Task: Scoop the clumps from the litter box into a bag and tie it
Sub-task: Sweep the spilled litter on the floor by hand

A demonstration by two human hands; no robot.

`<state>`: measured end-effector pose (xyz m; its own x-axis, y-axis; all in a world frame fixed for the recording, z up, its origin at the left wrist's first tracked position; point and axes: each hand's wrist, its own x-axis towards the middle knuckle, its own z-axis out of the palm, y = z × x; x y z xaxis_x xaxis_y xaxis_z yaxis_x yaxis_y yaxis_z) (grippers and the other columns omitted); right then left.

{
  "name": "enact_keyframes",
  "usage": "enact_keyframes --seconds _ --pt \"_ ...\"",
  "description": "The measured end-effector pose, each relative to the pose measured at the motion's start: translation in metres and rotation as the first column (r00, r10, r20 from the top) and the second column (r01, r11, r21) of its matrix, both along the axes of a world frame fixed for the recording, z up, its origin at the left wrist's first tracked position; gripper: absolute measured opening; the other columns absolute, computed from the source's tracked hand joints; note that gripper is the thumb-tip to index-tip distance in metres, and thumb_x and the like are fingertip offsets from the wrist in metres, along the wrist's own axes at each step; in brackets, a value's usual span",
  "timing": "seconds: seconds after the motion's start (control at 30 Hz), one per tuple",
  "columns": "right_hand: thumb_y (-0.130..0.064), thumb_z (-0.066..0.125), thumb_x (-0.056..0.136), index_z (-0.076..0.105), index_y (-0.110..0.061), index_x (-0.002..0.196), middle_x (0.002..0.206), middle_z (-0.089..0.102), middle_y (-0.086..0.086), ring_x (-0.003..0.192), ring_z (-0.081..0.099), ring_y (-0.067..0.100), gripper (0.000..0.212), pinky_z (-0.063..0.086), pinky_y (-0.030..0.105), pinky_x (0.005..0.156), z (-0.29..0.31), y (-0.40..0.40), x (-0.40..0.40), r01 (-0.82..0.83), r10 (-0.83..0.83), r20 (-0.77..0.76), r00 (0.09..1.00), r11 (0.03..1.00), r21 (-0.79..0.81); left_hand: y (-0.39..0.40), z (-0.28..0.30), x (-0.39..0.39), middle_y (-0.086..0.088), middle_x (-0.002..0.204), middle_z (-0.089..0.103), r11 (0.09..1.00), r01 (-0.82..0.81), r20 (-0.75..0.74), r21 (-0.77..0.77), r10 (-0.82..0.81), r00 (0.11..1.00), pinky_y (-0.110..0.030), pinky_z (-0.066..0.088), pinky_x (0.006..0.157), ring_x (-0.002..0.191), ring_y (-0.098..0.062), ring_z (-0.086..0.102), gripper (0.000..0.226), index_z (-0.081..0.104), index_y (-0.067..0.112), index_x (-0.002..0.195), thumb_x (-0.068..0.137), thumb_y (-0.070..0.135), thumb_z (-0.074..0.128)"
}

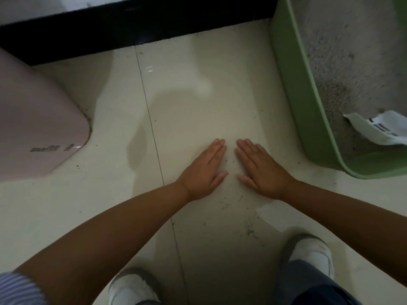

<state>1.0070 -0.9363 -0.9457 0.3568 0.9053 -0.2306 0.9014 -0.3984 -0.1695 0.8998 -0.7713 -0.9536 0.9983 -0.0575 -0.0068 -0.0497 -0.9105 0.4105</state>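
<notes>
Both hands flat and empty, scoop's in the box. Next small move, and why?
Probably reach the right hand to the white scoop lying on the litter in the green box. Both it and the left hand are open over the floor, holding nothing, and the box is on the right. No bag is in view.

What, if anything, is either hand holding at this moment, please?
Nothing: the left hand and right hand are both open and flat, and the scoop lies untouched in the litter box.
</notes>
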Motion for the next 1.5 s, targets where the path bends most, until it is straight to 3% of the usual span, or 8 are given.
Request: enact_keyframes --seconds 0.1,0.2,0.33,0.57,1.0,1.13,1.2,1.5 --pt "-0.044 0.003 0.097 0.035 0.003 0.129 0.130 0.053 0.026 0.118 0.054 0.039 0.066 0.020 0.031 0.104 -0.001 -0.004 -0.006 -0.009 0.009 -0.005 1.000 1.000 0.023 0.001 -0.002 0.000 -0.032 0.122 0.056 0.999 0.004 0.078 0.039 -0.007 0.997 -0.023 0.027 0.110 0.120 -0.038 0.051 0.061 0.047 -0.014 0.122 0.095 0.038 0.031" --pt "-0.044 0.003 0.097 0.036 0.004 0.129 0.130 0.053 0.026 0.117 0.054 0.040 0.066 0.024 0.032 0.106 0.001 -0.008 -0.001 0.041 -0.042 0.016 0.999 0.997 0.072 0.014 -0.002 -0.001 -0.019 0.113 0.066 0.968 0.020 0.113 0.249 -0.049 0.992 -0.035 0.054 0.082 0.103 -0.032 0.064 0.061 0.051 0.003 0.120 0.078 0.044 0.037" --pt "-0.044 0.004 0.097 0.046 0.009 0.125 0.126 0.055 0.029 0.114 0.055 0.044 0.073 0.035 0.051 0.093 0.003 -0.011 0.011 0.091 -0.094 0.061 0.994 0.994 0.062 0.032 -0.010 0.002 -0.010 0.098 0.063 0.916 0.089 0.199 0.392 -0.179 0.963 -0.033 0.030 0.071 0.088 -0.024 0.041 0.059 0.047 0.008 0.116 0.076 0.050 0.035" --pt "-0.050 0.003 0.094 0.042 0.014 0.128 0.133 0.045 0.035 0.122 0.044 0.049 0.084 0.021 0.053 0.097 0.010 -0.015 0.014 0.105 -0.106 0.028 0.994 0.993 0.051 0.054 -0.005 0.003 -0.010 0.087 0.069 0.933 0.200 0.125 0.299 -0.246 0.961 -0.021 0.050 0.058 0.083 -0.018 0.039 0.070 0.060 0.006 0.111 0.072 0.057 0.033" --pt "-0.034 0.037 0.080 0.059 0.008 0.114 0.121 0.059 0.029 0.107 0.060 0.044 0.059 0.042 0.052 0.086 0.005 -0.020 0.010 0.038 -0.037 0.081 0.996 0.999 -0.005 0.043 0.022 0.025 -0.010 0.059 0.060 0.938 0.303 -0.086 0.167 -0.293 0.952 -0.019 0.044 0.033 0.047 -0.026 0.059 0.038 0.076 0.002 0.084 0.054 0.023 0.067" --pt "-0.035 0.036 0.081 0.060 0.008 0.113 0.119 0.060 0.028 0.106 0.061 0.042 0.058 0.040 0.050 0.087 0.004 -0.020 0.011 0.037 -0.038 0.086 0.996 0.999 0.008 0.033 0.022 0.021 -0.005 0.063 0.058 0.985 0.150 -0.077 0.089 -0.144 0.987 -0.021 0.049 0.042 0.054 -0.026 0.059 0.022 0.073 0.001 0.084 0.072 0.016 0.062" --pt "-0.038 0.030 0.089 0.061 0.007 0.112 0.119 0.061 0.027 0.106 0.062 0.040 0.059 0.049 0.050 0.081 0.004 -0.020 0.011 0.038 -0.037 0.077 0.996 0.999 -0.012 0.027 0.034 0.022 -0.002 0.082 0.056 0.996 0.035 -0.179 0.076 -0.021 0.984 -0.032 0.050 0.068 0.079 -0.028 0.057 0.023 0.063 0.001 0.100 0.094 0.020 0.050" --pt "-0.041 0.002 0.097 0.063 0.004 0.111 0.118 0.063 0.024 0.105 0.064 0.037 0.076 0.053 0.047 0.079 0.005 -0.020 0.011 0.043 -0.036 0.075 0.997 0.995 -0.089 0.009 0.046 0.035 -0.015 0.132 0.045 0.982 0.123 -0.493 0.146 -0.035 0.869 -0.036 0.037 0.095 0.120 -0.029 0.044 0.038 0.044 0.001 0.128 0.103 0.020 0.024"
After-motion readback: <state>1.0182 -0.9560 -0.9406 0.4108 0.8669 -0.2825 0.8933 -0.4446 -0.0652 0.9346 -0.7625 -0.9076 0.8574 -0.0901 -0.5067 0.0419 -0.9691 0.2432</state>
